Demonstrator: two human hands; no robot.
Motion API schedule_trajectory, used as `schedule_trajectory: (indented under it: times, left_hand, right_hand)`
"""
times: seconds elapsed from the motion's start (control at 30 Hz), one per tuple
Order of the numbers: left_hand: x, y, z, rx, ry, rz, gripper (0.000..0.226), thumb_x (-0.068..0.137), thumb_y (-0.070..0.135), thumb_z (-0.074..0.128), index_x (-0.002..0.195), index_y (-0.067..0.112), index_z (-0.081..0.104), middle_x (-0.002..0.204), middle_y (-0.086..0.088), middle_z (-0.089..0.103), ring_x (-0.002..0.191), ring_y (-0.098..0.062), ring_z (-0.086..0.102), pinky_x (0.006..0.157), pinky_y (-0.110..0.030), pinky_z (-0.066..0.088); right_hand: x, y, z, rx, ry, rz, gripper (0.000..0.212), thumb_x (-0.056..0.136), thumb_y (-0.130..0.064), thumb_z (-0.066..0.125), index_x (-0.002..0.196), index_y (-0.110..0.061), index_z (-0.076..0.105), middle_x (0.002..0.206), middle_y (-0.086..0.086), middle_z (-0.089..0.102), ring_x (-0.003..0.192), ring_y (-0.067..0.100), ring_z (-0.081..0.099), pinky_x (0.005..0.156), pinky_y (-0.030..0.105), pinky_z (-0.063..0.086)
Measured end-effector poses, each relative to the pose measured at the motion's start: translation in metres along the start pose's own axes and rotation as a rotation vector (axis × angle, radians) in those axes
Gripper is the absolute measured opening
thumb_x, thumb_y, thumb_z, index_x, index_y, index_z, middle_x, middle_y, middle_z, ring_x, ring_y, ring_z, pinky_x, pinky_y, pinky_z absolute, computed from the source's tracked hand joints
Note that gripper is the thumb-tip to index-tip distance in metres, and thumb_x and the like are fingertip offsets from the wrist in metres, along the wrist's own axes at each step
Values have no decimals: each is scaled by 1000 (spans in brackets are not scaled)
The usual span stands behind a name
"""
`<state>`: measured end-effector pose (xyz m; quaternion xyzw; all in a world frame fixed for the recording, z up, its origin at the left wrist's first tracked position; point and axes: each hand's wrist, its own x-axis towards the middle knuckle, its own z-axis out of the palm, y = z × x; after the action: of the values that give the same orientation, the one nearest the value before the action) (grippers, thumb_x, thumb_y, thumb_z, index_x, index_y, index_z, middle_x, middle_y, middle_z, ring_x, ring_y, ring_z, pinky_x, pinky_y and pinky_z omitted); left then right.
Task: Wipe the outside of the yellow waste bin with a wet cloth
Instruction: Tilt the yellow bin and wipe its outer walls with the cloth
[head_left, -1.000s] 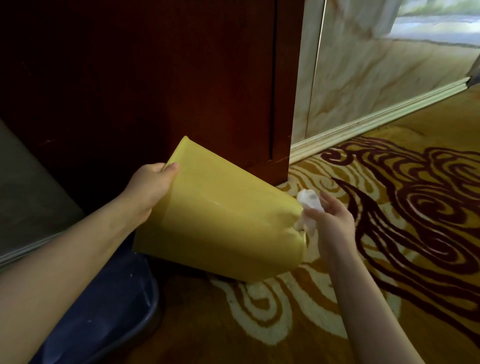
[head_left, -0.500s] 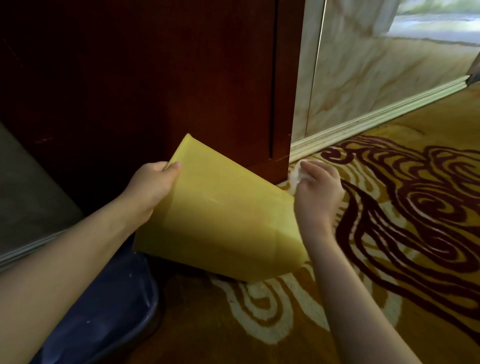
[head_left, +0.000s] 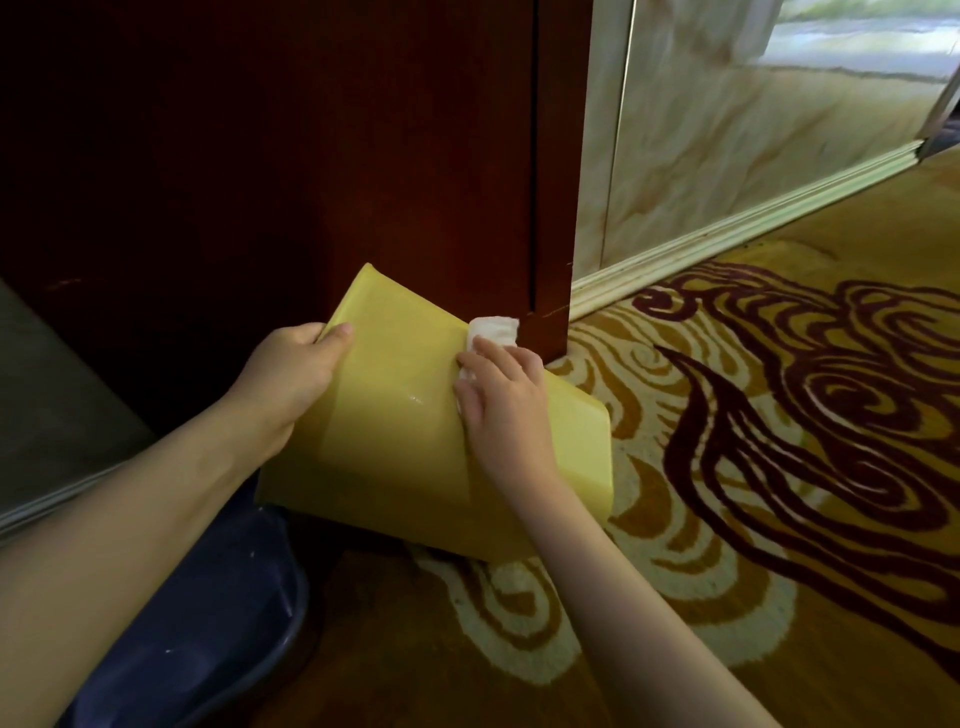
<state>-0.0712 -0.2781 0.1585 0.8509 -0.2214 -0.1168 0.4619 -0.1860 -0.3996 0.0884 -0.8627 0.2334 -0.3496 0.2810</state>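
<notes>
Yellow waste bin lies tilted on patterned carpet. Left hand grips its rim at 9 o'clock. Right hand presses a white cloth flat on its side.

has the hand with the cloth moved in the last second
Yes. The right hand with the cloth slid up the yellow bin from its base end toward the wooden panel.

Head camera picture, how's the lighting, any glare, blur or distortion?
Head view: dim and warm; the wooden panel is nearly black, a small wet glint shows on the yellow bin, the marble wall reflects bright light, the skirting bows from the wide-angle lens, and focus is sharp enough throughout.
</notes>
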Motion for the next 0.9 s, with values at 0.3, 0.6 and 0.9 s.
schedule_trajectory:
  times: [0.3, 0.6, 0.9]
  left_hand:
    - [0, 6, 6, -5, -24, 16, 38, 96, 37, 38, 120, 15, 58, 88, 1, 64, 82, -16, 59, 61, -26, 42]
    - [-1, 9, 8, 12, -26, 25, 42, 96, 37, 38, 127, 13, 54, 93, 2, 62, 88, -18, 58, 67, -27, 43]
    - [-1, 14, 5, 4, 1, -51, 42, 97, 37, 37, 126, 12, 54, 91, -3, 61, 83, -19, 56, 65, -28, 41]
  right_hand:
    - [-5, 36, 5, -12, -34, 92, 44, 98, -29, 41, 140, -18, 39, 146, 0, 42, 136, 18, 29, 111, 31, 23]
    - [-54, 132, -12, 192, 239, 739, 31, 95, -23, 49, 124, -15, 58, 127, 4, 62, 119, 20, 52, 97, 36, 41]
    - [-36, 53, -27, 127, 468, 337, 34, 93, -24, 49, 126, -15, 56, 97, -6, 63, 91, 15, 58, 78, 14, 42]
